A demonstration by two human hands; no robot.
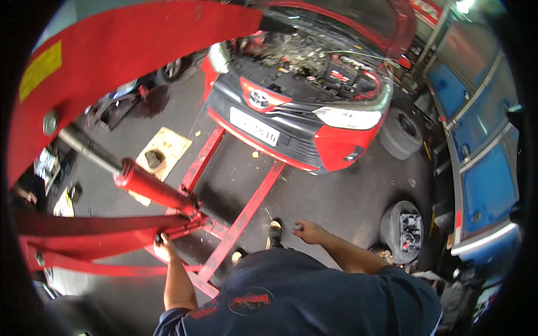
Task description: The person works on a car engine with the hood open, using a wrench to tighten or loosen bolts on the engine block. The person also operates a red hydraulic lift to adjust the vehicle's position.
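Note:
A red engine hoist (152,183) stands at my left, its hydraulic ram slanting up to the boom. My left hand (163,250) is closed around a small dark handle (158,239) beside the hoist's lower red frame. Out in front of my body, my right hand (307,231) hangs over the floor, its fingers loosely bent and apart, holding nothing. Beyond the hoist's legs (246,215) is a red car (336,143) with a black front bumper. Its hood is raised and the engine bay (308,61) is exposed.
Stained cardboard (174,143) with a dark part (154,159) lies left of the hoist's legs. A tyre (399,134) is beside the car; a wheel (397,227) bearing a dark part sits nearer. Blue-panelled frames (487,190) line the right. Another person's hand (28,196) shows far left.

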